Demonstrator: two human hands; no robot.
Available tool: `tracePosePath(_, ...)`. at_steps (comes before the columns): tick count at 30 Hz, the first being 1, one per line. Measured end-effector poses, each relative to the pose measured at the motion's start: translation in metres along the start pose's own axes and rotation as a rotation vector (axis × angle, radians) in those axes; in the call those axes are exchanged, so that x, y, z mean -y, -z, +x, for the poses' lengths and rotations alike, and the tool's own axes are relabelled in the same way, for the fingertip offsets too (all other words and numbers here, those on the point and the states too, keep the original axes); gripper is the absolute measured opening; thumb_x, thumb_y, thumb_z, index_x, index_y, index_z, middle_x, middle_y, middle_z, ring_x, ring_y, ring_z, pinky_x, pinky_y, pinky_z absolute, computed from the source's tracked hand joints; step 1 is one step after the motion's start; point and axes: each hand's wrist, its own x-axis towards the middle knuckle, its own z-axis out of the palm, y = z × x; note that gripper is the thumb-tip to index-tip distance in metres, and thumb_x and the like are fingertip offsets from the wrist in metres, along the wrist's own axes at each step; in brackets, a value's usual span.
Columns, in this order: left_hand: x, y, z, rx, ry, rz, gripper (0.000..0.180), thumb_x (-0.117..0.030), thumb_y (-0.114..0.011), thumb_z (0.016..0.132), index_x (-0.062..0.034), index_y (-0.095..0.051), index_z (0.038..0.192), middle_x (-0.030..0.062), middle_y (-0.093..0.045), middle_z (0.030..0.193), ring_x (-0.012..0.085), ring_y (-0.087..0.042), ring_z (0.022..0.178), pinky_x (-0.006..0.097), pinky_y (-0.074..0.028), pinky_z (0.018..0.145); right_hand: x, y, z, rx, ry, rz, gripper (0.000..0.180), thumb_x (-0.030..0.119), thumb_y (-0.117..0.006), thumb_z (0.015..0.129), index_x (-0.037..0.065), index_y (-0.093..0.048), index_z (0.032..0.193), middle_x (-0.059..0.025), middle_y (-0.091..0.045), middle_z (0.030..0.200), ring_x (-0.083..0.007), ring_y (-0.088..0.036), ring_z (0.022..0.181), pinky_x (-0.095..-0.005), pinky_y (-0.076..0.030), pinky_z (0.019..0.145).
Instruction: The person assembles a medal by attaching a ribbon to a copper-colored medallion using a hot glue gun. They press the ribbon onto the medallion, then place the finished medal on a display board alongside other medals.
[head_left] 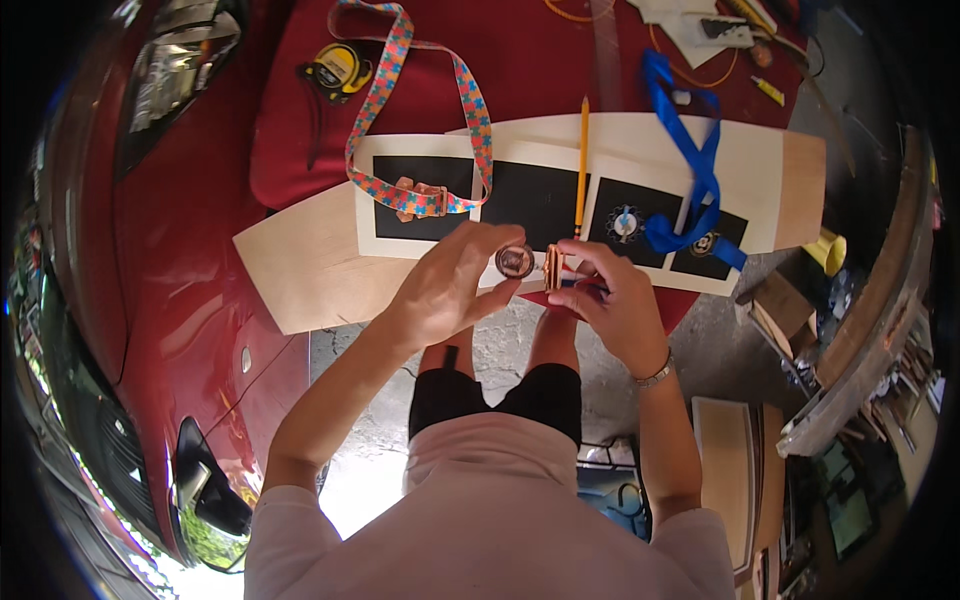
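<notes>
My left hand (450,285) pinches a small round bronze medal (515,261) — my right hand (610,300) grips another round bronze medal (552,268) edge-on, above the pale wooden board (300,270).

We stand beside a red car (150,300), its glossy body filling the left side, with a headlight (180,65) near the top left corner and a side mirror (205,495) low at the left. Bright daylight glints off the paint and floods the ground by the mirror. Under us the floor (700,350) is grey, cracked concrete. A red cloth (540,60) covers the surface at the top edge, and a pale wooden board (300,270) lies across it. Along the right edge we see a cluttered workbench (870,340) and wooden boards (735,470) standing near it.
</notes>
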Motion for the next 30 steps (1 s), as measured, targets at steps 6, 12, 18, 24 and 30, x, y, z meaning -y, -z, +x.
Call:
tracePosePath(6, 0.050, -0.007, 0.013, -0.053, -0.050, -0.022, 0.074, 0.005, -0.088, 0.071, -0.0013, -0.048, 0.134, 0.0163, -0.070, 0.117, 0.0296, -0.071, 0.105, 0.039, -0.057, 0.089, -0.016, -0.027, 0.023, -0.209, 0.163, -0.222, 0.059, 0.013, -0.089, 0.075, 0.011, -0.068, 0.131, -0.0064, -0.067, 0.092, -0.0208, -0.061, 0.078, -0.0341, -0.051, 0.072)
tracePosePath(12, 0.064, -0.010, 0.023, -0.045, -0.097, 0.120, 0.079, 0.000, -0.089, 0.071, -0.0026, -0.047, 0.137, 0.0102, -0.074, 0.113, 0.0272, -0.067, 0.103, 0.042, -0.049, 0.094, -0.027, -0.035, 0.036, -0.251, 0.152, -0.326, 0.052, 0.015, -0.084, 0.081, 0.010, -0.065, 0.129, -0.0049, -0.071, 0.098, -0.0216, -0.065, 0.076, -0.0358, -0.045, 0.074)
tracePosePath(18, 0.067, -0.012, 0.029, -0.042, -0.114, 0.221, 0.083, -0.008, -0.089, 0.072, -0.0035, -0.043, 0.141, 0.0041, -0.076, 0.112, 0.0256, -0.062, 0.103, 0.042, -0.038, 0.097, -0.031, -0.037, 0.038, -0.257, 0.090, -0.335, 0.054, 0.010, -0.086, 0.078, 0.010, -0.068, 0.129, -0.0050, -0.072, 0.102, -0.0206, -0.063, 0.081, -0.0331, -0.050, 0.077)
tracePosePath(24, 0.069, -0.011, 0.032, -0.013, -0.107, 0.234, 0.085, -0.008, -0.091, 0.071, -0.0015, -0.041, 0.140, 0.0053, -0.075, 0.116, 0.0256, -0.063, 0.103, 0.042, -0.038, 0.096, -0.032, -0.038, 0.038, -0.271, 0.050, -0.268, 0.054, 0.011, -0.086, 0.079, 0.010, -0.068, 0.130, -0.0055, -0.072, 0.104, -0.0203, -0.063, 0.081, -0.0329, -0.050, 0.077)
tracePosePath(30, 0.071, -0.008, 0.032, 0.024, -0.124, 0.233, 0.086, -0.010, -0.092, 0.071, -0.0021, -0.040, 0.139, 0.0059, -0.074, 0.121, 0.0257, -0.064, 0.103, 0.041, -0.039, 0.095, -0.031, -0.036, 0.038, -0.245, 0.082, -0.354, 0.052, 0.013, -0.086, 0.080, 0.010, -0.068, 0.129, -0.0052, -0.072, 0.104, -0.0208, -0.063, 0.082, -0.0324, -0.051, 0.077)
